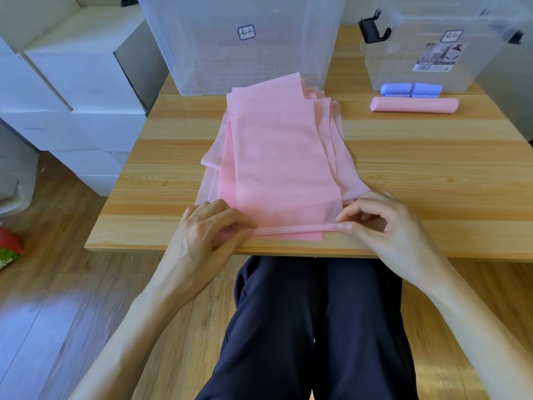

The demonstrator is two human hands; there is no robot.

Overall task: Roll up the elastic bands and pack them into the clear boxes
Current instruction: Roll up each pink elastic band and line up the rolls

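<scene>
At the near edge of the wooden bench (pixel 418 174) we see our two hands at the ends of a thin pink roll (pixel 297 228); the left hand (pixel 210 229) hides its end, so we cannot see that grip well, but the fingers curl round the roll; the right hand (pixel 377 220) pinches the other end between thumb and finger; the roll is the start of the top pink band (pixel 277 157), which lies flat and long on a messy pile of pink bands; the lower bands are mostly covered; at the back stand two clear boxes, the big clear box (pixel 239 44) cut off at the top, the right clear box (pixel 432 50) cut off too; its labels are too small to read; just in front of it lie blue rolls (pixel 411 89) and a finished pink roll (pixel 414 104).
</scene>
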